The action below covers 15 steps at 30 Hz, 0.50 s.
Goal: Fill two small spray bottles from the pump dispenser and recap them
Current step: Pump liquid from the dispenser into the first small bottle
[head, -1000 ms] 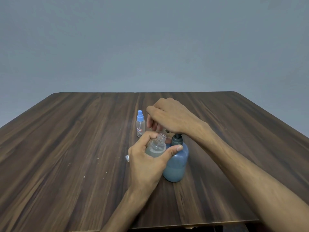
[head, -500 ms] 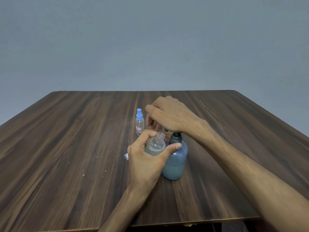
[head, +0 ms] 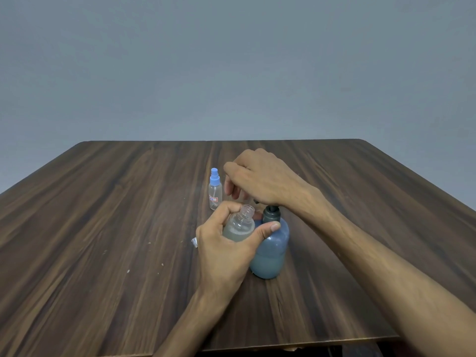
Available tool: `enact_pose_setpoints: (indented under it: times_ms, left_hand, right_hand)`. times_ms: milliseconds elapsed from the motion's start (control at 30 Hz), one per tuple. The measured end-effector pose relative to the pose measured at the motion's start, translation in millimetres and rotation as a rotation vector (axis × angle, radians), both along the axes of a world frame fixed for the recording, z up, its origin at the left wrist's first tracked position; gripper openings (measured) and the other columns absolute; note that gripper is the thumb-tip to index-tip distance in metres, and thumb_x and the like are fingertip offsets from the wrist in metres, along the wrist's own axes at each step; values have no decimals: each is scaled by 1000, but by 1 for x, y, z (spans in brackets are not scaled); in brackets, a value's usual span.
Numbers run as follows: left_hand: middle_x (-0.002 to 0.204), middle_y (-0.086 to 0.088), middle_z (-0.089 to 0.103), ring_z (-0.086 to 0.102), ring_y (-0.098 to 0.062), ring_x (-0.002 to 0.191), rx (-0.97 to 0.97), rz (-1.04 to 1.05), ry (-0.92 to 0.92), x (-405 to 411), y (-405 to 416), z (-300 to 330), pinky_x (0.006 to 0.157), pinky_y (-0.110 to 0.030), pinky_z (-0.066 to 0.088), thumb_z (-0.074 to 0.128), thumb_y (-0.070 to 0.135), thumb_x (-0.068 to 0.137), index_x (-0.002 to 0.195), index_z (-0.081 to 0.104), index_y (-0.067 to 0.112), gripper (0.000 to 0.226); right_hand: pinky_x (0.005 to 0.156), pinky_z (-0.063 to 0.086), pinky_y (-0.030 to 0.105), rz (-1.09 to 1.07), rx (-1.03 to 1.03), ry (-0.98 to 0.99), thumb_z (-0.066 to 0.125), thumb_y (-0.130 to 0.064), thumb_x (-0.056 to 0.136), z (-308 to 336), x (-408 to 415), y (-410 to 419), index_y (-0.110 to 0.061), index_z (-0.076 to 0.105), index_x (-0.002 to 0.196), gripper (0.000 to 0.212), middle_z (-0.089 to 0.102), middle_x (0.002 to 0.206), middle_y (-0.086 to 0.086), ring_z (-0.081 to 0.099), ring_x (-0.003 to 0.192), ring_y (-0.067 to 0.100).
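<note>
Our left hand (head: 223, 249) wraps around an uncapped small bottle (head: 239, 226), thumb on the right side and fingers curled across the left, holding it lifted and tilted a little with its threaded neck open at the top. Cloudy pale liquid fills the lower part of that bottle. We hold it touching the shoulder of the pump dispenser (head: 270, 249), a rounded blue bottle with a dark collar, standing upright on the wooden table (head: 103, 228) and roughly half full of light liquid.

Our right hand (head: 260, 179) lies palm-down over the dispenser's pump head, fingers bent downward and loosely gathered; the head and nozzle are mostly hidden beneath it, so we cannot tell exactly how the fingers grip.

Just beyond our hands, to the left, the second spray bottle (head: 215, 189) stands upright with its blue spray cap on, clear-bodied with a small red-bordered label. A small pale object (head: 194, 242) peeks out at the left edge of our left hand, too hidden to identify.
</note>
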<state>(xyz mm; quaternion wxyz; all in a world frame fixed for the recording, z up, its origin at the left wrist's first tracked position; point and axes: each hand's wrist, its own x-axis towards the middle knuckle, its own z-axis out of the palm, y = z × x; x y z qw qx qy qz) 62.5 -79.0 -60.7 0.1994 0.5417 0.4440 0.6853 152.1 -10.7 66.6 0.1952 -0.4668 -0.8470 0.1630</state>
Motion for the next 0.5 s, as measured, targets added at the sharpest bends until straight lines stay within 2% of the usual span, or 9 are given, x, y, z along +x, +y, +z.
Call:
enact_pose_setpoints:
  times_ms: [267,433,500]
  left_hand:
    - [86,3,78,77,-21,81,2,1,1,0,-1,0,74,-39,63,97,47,71,88,72,25,38]
    - [87,7,78,76,-17,81,19,5,24,-1,0,-1,72,-23,59,97,47,72,89,71,29,36]
    - [86,6,77,76,-17,80,22,9,23,-1,0,-1,72,-25,59,97,47,72,89,71,27,37]
  right_hand:
    - [85,61,43,6,13,-6,44,-31,98,2,1,-1,-15,79,73,46,79,73,-7,75,77,18]
    - [85,61,43,11,-48,4,44,-31,97,-2,1,0,-20,79,69,46,79,73,-10,75,78,16]
    - [86,60,43,16,-46,-9,44,-31,97,-2,0,0,-20,79,69,46,79,73,-10,75,79,16]
